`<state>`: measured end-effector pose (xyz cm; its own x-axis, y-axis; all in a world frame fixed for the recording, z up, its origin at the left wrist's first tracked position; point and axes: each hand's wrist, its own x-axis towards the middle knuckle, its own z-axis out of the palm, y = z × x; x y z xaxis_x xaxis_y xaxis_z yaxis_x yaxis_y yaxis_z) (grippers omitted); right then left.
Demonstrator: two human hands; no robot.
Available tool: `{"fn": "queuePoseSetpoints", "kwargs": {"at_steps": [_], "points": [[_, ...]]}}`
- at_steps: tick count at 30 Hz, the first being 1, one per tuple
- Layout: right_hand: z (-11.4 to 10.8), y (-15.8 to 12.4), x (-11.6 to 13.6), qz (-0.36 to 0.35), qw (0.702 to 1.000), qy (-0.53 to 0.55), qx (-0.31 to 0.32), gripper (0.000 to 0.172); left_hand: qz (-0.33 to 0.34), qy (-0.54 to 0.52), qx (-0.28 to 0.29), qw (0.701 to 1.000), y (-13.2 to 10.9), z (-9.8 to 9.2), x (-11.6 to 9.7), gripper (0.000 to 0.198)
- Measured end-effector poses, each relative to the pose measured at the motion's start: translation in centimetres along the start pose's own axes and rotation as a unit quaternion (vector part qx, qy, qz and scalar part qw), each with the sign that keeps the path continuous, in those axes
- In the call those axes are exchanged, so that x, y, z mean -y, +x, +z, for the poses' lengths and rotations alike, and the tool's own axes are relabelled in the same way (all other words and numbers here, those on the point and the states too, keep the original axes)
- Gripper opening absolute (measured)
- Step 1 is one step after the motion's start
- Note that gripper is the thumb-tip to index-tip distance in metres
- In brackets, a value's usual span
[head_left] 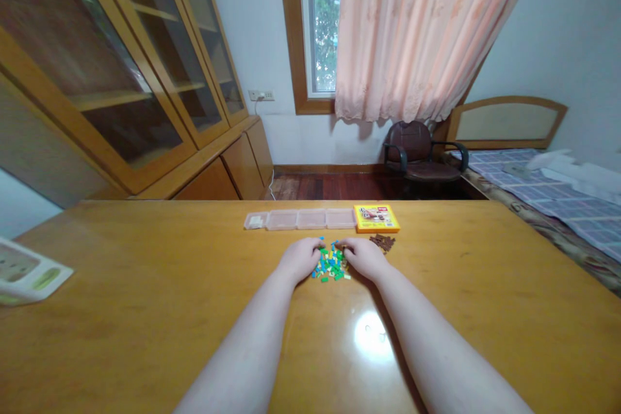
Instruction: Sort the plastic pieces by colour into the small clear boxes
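Note:
A small loose pile of blue, green, yellow and white toy bricks [332, 265] lies on the wooden table in front of me. Along the pile's left edge is my left hand [301, 257], its fingers bent toward the bricks and apart. My right hand [365, 257] comes in from the other side, with its forefinger reaching over the upper right of the pile and its thumb lower down. Nothing shows as held in either hand, though the fingertips are partly hidden. Just beyond my right hand rests a separate heap of brown bricks [383, 243].
Behind the pile stands a row of clear plastic trays [311, 220], a whitish item in the leftmost. A yellow box [377, 218] adjoins their right end. At the table's left edge is a white plastic object [29, 272]. A chair [417, 152] stands beyond the table [145, 310].

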<state>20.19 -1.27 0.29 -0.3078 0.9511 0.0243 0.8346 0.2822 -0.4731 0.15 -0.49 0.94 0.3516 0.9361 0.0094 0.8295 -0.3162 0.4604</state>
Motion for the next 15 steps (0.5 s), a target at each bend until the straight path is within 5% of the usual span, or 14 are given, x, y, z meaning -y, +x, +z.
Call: {"fn": "queuePoseSetpoints", "kwargs": {"at_steps": [7,15], "points": [[-0.06,-0.15,-0.11,-0.029,0.999,-0.004,0.026,0.041,-0.025,0.009,-0.060,0.998,-0.14,-0.67,0.47,0.026],[-0.31,-0.21,0.40,-0.002,1.000,0.010,0.011,0.041,-0.061,0.040,-0.046,0.996,-0.23,-0.94,0.43,0.027]]}}
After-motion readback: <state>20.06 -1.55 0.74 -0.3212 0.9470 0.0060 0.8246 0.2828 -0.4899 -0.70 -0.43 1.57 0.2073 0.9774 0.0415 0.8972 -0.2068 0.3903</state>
